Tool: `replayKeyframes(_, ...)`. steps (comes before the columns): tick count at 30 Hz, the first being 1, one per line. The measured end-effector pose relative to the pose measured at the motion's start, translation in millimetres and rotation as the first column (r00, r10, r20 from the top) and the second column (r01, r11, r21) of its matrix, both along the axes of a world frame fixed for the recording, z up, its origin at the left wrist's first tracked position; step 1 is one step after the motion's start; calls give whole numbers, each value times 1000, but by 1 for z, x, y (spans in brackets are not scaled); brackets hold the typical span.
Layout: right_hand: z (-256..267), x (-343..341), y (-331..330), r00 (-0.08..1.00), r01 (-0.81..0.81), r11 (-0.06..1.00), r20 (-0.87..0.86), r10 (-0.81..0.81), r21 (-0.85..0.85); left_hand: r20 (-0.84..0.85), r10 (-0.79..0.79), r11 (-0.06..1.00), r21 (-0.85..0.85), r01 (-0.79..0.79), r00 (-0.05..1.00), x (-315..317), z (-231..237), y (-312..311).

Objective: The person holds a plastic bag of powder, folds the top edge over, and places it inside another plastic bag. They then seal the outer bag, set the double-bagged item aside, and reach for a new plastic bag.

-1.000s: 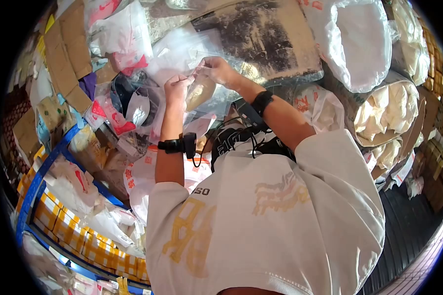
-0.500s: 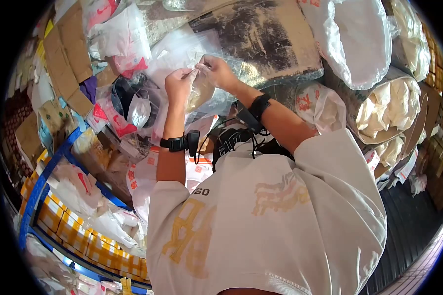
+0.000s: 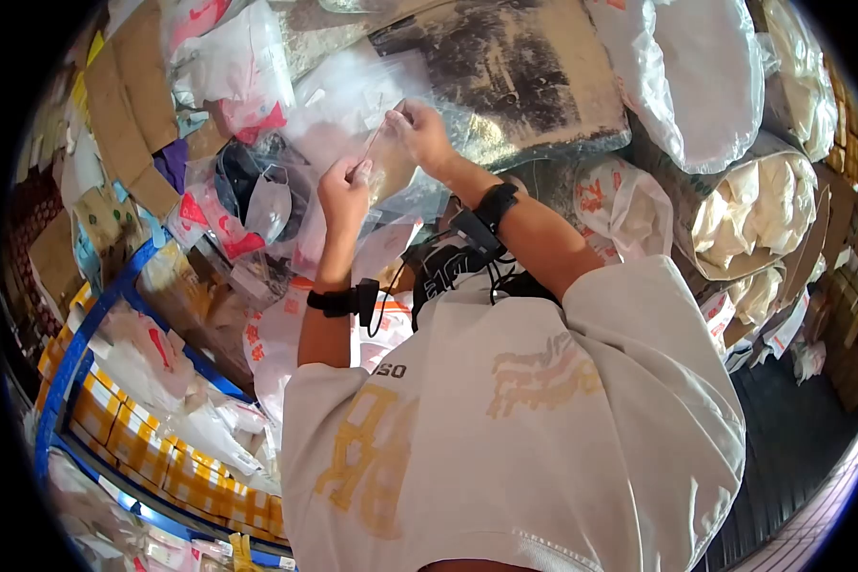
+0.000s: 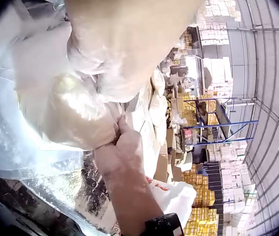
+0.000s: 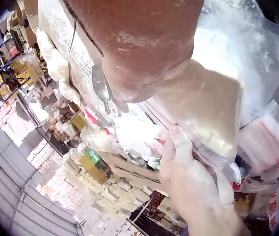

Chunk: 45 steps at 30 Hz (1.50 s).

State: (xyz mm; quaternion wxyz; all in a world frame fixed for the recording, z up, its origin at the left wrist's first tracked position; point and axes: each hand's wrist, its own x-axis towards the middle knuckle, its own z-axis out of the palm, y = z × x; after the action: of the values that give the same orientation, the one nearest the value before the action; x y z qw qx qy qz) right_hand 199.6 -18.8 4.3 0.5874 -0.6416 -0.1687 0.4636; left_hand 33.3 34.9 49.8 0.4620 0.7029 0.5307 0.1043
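Note:
A clear plastic bag of pale tan powder [image 5: 208, 105] hangs between the two hands over the packing surface. My left hand [image 3: 345, 189] pinches one end of its top edge between thumb and fingers. At the other end of that edge, my right hand [image 3: 423, 138] pinches the plastic, so the edge is stretched between them with a thin reddish line along it. In the left wrist view the filled part of the bag [image 4: 75, 115] bulges below the fingers. White powder dusts both hands.
Flat clear bags [image 3: 353, 95] lie under the hands, beside a powder-dusted board [image 3: 505, 76]. A metal scoop [image 5: 100, 83] rests on it. A large white-lined container [image 3: 701, 86] stands at right, a box of cream-coloured bags [image 3: 748, 210] nearer. Blue rails [image 3: 76, 348] run at left.
The hands, together at the bag's edge earlier, have drawn apart along it. My left hand has moved slightly down, my right slightly up, and the bag's top edge is stretched straighter.

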Motion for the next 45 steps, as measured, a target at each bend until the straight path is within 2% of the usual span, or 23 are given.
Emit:
replayKeyframes(4,-9,-3,0,995,28,999,-99,-24,39,-38,20,1000,17,-19,999,-16,18,-9)
replayKeyframes(7,4,-2,0,979,25,997,-202,-12,66,-37,22,999,48,-20,999,-35,23,-16)
replayKeyframes(10,2,0,-1,964,1,995,-265,26,101,-9,97,995,4,-97,995,-45,21,-22)
replayKeyframes(13,2,12,-2,949,-27,992,-310,65,127,-13,142,989,42,-141,990,-39,31,-25)
replayKeyframes(14,4,13,-2,945,-38,990,-317,80,136,6,130,984,118,-130,991,-36,33,-28)
replayKeyframes(16,8,12,-4,952,-51,993,-297,80,105,45,98,957,270,-107,994,-24,34,-31)
replayKeyframes(19,6,14,-2,958,-69,993,-273,92,94,-86,-73,881,462,104,994,-12,27,-26)
replayKeyframes(23,7,11,-2,963,-76,989,-249,105,125,-190,-88,892,423,162,978,28,37,-12)
replayKeyframes(26,12,13,-3,969,-105,981,-207,137,161,-225,-43,915,382,129,973,54,43,-8)
replayKeyframes(29,17,15,-4,976,-116,983,-167,140,144,-81,2,972,233,17,997,56,37,-4)
replayKeyframes(32,7,12,-2,986,-114,981,-102,131,158,-100,0,989,150,15,995,55,37,3)
replayKeyframes(35,4,11,-1,992,-112,985,-38,118,130,-56,-6,996,90,11,998,47,18,9)
replayKeyframes(36,4,11,-1,993,-108,987,-23,112,118,-44,-15,991,129,21,999,46,15,9)
replayKeyframes(39,10,12,0,974,-141,990,180,133,29,-49,-40,974,220,50,998,45,17,5)
replayKeyframes(40,10,11,0,982,-133,991,139,130,8,-79,-47,970,234,65,996,44,22,2)
replayKeyframes(44,5,9,2,964,-105,992,239,120,-74,-70,-139,903,400,156,988,36,22,-4)
replayKeyframes(45,5,9,2,960,-107,991,250,123,-78,-61,-117,926,355,131,991,34,22,-5)
